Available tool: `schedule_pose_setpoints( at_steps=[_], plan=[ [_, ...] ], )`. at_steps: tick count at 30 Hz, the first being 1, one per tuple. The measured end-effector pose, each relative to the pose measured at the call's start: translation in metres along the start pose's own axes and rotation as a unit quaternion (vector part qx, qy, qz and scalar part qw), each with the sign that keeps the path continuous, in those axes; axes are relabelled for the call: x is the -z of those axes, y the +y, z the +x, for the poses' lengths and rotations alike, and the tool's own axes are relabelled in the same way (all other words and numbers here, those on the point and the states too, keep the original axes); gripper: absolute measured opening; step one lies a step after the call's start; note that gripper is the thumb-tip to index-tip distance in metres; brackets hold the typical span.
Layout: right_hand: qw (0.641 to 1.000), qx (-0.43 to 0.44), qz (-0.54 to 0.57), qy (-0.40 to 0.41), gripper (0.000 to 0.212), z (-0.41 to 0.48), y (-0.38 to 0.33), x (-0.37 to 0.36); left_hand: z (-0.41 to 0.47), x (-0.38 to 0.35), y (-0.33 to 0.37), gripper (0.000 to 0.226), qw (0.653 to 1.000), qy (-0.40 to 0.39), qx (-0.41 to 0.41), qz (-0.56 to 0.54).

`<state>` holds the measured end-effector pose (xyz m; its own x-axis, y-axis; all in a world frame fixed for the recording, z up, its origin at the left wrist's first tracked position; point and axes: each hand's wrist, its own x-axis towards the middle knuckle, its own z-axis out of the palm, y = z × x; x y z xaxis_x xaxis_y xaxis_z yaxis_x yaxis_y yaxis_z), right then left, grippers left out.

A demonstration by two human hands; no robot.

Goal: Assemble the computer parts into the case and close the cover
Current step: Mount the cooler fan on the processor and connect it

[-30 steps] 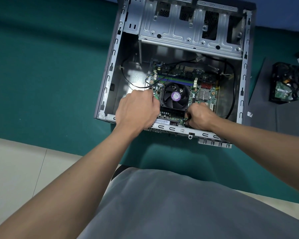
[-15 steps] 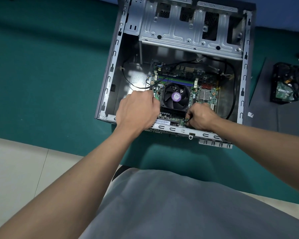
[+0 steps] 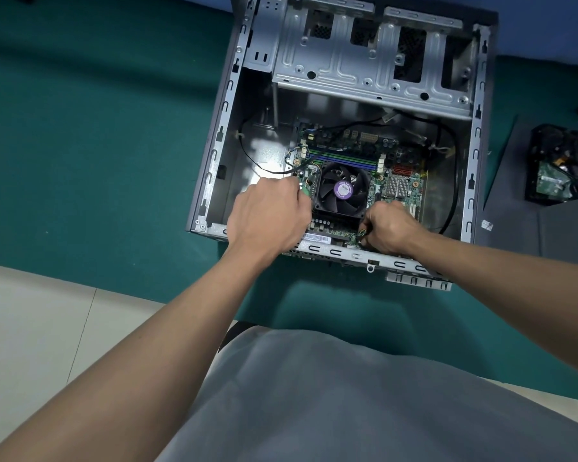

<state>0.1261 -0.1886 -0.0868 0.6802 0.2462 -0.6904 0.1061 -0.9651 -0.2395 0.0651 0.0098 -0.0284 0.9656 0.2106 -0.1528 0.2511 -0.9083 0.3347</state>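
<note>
An open grey computer case (image 3: pixel 214 155) lies on a green mat. Inside it sits a green motherboard (image 3: pixel 401 190) with a black cooler fan (image 3: pixel 342 191) bearing a purple label. My left hand (image 3: pixel 267 218) grips the board's left edge beside the fan, fingers curled over it. My right hand (image 3: pixel 389 228) is closed on the board's near right corner, pinching near a small connector; what the fingers hold is hidden. Black cables (image 3: pixel 452 195) loop along the case's right side.
A silver drive cage (image 3: pixel 364 61) spans the far part of the case. A dark grey cover panel (image 3: pixel 548 228) lies to the right, with a black component (image 3: pixel 561 165) with a green board on it. Green mat (image 3: pixel 97 128) extends left; pale floor tiles (image 3: pixel 47 328) lie nearer me.
Both hands stay on the motherboard; the right hand has shifted very slightly. Nothing else has visibly moved.
</note>
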Motion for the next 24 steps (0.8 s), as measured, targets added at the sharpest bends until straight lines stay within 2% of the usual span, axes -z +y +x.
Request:
schedule_pose_setpoints(
  at_steps=[5,7,12,15,19,24],
  plan=[
    [0.999,0.014,-0.047,0.003,0.012,-0.005,0.000,0.004,-0.002,0.001,0.002,0.029,1.000,-0.001,0.002,-0.005],
    [0.998,0.021,-0.060,0.001,0.020,-0.006,-0.002,0.004,-0.002,0.002,0.002,0.029,1.000,-0.002,0.002,-0.004],
    [0.998,0.023,-0.052,-0.002,0.029,-0.009,-0.007,0.006,-0.002,0.001,0.000,0.029,1.000,-0.011,0.007,-0.001],
    [0.999,0.014,-0.040,-0.019,0.018,-0.009,-0.004,0.006,-0.003,0.002,0.002,0.028,1.000,-0.014,0.005,-0.006],
    [0.999,0.008,-0.015,-0.031,0.025,-0.006,0.004,0.008,-0.002,0.002,0.002,0.027,1.000,-0.009,-0.009,-0.011],
    [0.998,-0.004,-0.003,-0.056,0.018,-0.006,0.004,0.010,0.000,-0.002,-0.001,0.026,0.999,-0.025,-0.025,-0.020]
  ],
)
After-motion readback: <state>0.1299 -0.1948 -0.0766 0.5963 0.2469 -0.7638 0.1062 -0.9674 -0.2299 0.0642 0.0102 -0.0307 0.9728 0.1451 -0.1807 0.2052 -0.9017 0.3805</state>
